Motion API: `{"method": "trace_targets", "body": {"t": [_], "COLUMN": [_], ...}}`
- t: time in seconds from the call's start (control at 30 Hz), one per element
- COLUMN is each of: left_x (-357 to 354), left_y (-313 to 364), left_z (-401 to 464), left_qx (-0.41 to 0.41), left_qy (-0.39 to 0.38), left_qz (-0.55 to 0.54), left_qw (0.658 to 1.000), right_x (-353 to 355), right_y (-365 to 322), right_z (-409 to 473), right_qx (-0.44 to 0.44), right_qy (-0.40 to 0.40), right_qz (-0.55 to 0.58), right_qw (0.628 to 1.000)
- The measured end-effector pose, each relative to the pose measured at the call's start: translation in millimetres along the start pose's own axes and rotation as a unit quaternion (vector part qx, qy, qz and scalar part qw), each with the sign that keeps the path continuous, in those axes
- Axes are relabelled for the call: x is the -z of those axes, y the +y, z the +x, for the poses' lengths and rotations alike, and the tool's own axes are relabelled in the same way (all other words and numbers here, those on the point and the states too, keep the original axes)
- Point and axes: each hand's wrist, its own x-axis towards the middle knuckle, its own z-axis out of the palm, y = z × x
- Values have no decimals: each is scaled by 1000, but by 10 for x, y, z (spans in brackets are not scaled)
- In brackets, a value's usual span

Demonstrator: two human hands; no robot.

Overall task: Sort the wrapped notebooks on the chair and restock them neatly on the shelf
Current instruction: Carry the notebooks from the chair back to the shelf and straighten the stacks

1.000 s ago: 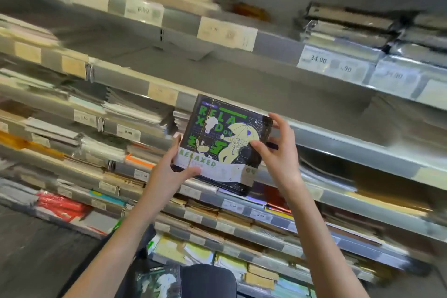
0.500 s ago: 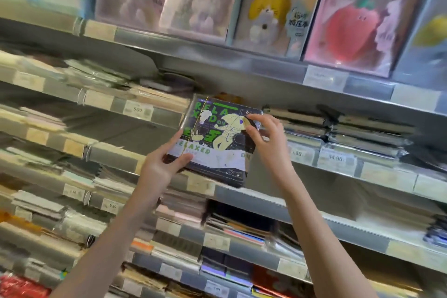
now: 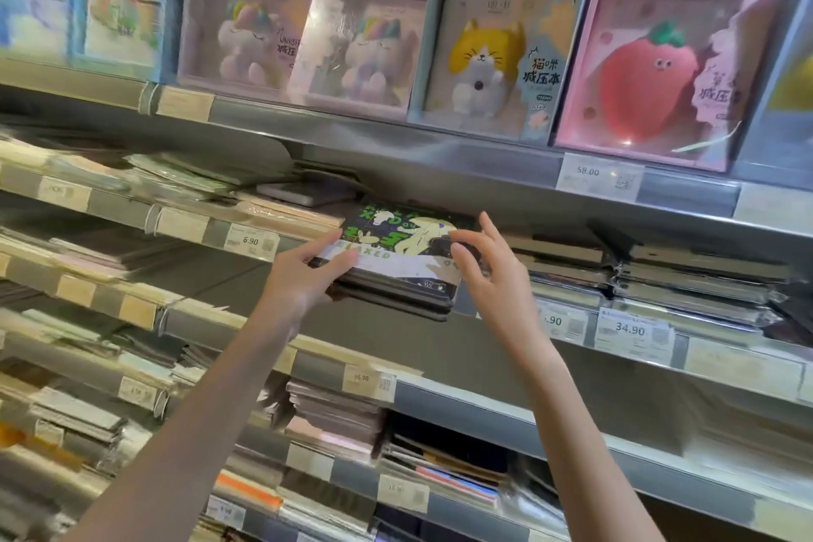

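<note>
A wrapped black notebook (image 3: 398,246) with green "RELAXED" lettering and a pale cartoon figure lies nearly flat on a small stack of dark notebooks (image 3: 396,299) at the front of the second shelf (image 3: 506,207). My left hand (image 3: 303,273) grips its left edge, thumb on the cover and fingers beneath. At its right edge my right hand (image 3: 488,268) has spread, relaxed fingers, with the fingertips touching or just off the cover. The chair is out of view.
Boxed squishy-toy notebooks, unicorn (image 3: 246,22), cat (image 3: 492,53) and strawberry (image 3: 651,66), stand on the top shelf. Stacks of wrapped notebooks (image 3: 660,277) lie to the right, thinner ones (image 3: 184,180) to the left. Price tags (image 3: 629,328) line the shelf rails. Lower shelves hold more stacks.
The notebook went from upright in both hands to lying flat on the stack on the second shelf. My right hand loosened its hold. The view tilted upward to the top shelf.
</note>
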Motion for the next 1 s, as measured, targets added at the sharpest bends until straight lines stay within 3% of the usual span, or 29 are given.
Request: {"method": "trace_targets", "body": {"t": [0.17,0.27,0.5,0.63,0.87,1.0], "left_x": [-10,-11,-79,-210,-398,-495], "left_y": [94,130,239,270,169,-3], "left_z": [79,107,220,393,740,806], "left_qx": [-33,-40,-96,-114,-102,-124], "left_qy": [5,13,0,-4,-1,21], "left_qz": [28,4,-53,-29,29,176], "left_qw": [999,999,994,993,994,976], "right_x": [-319,-556,-500,-484,-540,-581], "right_y": [148,283,211,288,637,820], "right_z": [-654,-732,-301,-111,192,135], "right_qx": [139,210,183,181,158,158], "right_qy": [76,59,56,67,82,74], "right_qz": [-105,-217,-222,-234,-385,-471], "right_qw": [982,952,956,953,905,865]}}
